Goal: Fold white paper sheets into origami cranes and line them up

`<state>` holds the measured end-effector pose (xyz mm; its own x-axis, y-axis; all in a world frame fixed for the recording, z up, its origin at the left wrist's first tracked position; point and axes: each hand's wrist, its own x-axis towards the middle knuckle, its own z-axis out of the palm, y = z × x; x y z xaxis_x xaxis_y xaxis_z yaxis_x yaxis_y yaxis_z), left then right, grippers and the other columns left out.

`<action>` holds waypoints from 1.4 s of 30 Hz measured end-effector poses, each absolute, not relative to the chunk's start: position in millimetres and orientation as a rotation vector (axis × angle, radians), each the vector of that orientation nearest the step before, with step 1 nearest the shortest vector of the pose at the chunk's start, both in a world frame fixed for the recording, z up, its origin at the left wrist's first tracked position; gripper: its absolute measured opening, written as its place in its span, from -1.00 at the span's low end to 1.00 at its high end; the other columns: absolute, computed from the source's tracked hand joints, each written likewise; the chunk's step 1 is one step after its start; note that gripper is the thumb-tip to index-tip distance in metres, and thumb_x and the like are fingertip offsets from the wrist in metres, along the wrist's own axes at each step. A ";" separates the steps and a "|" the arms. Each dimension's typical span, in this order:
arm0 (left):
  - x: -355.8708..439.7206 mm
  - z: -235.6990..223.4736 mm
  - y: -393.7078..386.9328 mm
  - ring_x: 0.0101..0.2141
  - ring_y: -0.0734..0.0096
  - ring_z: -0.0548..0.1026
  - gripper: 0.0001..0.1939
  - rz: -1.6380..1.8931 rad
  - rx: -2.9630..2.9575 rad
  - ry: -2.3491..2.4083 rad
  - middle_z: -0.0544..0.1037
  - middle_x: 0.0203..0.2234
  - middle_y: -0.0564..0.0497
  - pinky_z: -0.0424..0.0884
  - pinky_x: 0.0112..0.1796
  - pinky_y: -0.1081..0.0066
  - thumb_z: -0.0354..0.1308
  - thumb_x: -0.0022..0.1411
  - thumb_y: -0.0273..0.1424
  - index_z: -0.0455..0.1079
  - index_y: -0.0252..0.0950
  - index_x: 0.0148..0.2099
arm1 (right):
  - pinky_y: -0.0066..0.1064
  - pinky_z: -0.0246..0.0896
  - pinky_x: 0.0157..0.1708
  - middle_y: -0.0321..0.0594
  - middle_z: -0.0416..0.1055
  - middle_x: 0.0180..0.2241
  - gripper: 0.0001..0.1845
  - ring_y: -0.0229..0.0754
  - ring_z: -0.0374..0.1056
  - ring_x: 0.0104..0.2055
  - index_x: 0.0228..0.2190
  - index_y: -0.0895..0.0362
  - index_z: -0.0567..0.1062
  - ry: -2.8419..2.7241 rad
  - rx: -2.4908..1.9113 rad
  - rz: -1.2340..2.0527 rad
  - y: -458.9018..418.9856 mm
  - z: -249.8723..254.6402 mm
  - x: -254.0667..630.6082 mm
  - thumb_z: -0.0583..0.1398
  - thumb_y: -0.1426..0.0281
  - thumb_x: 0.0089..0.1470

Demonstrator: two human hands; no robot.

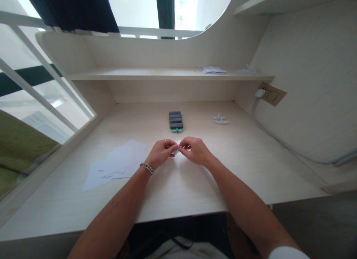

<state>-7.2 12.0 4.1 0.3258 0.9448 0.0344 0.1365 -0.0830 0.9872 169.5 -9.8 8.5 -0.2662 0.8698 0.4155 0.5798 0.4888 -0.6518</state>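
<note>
White paper (pixel 176 151), small and folded, and both left hand (pixel 161 153) and right hand (pixel 196 151) have fingers pinching it over the table (pixel 251 154)!

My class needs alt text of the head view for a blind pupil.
A person's left hand and right hand pinch a small white paper piece over a pale desk. White sheets lie left, small pointed paper shapes right.
</note>
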 end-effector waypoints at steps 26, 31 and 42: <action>-11.1 12.0 9.6 -0.52 0.48 0.44 -0.66 0.872 1.274 0.996 0.50 -0.59 0.00 0.44 -0.44 0.44 0.42 -0.16 -0.19 0.50 -0.38 -0.47 | -0.44 0.15 -0.33 -0.23 0.56 -0.32 -0.73 -0.23 0.43 -0.27 -0.43 0.10 0.57 -2.164 -1.129 -0.164 -10.4 4.2 165.8 0.09 0.38 0.19; -9.8 11.5 9.4 -0.50 0.50 0.43 -0.65 0.919 1.220 0.981 0.50 -0.56 0.01 0.43 -0.43 0.45 0.43 -0.16 -0.19 0.51 -0.38 -0.45 | -0.45 0.19 -0.27 -0.24 0.57 -0.30 -0.71 -0.24 0.44 -0.24 -0.40 0.08 0.58 -2.138 -1.043 -0.195 -6.4 0.3 167.2 0.07 0.38 0.22; -0.4 4.2 9.5 -0.48 0.49 0.47 -0.62 1.159 1.261 0.995 0.52 -0.53 0.03 0.48 -0.36 0.41 0.40 -0.12 -0.17 0.47 -0.38 -0.38 | -0.43 0.31 -0.33 -0.19 0.56 -0.37 -0.85 -0.22 0.44 -0.37 -0.36 0.12 0.60 -1.676 -1.094 0.414 -8.6 1.6 155.8 0.22 0.37 0.07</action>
<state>-0.4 9.5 4.2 0.1679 0.9840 0.0603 -0.0894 -0.0458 0.9949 155.8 -8.6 1.6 -0.0388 0.8192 0.5722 0.4590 0.5233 -0.7180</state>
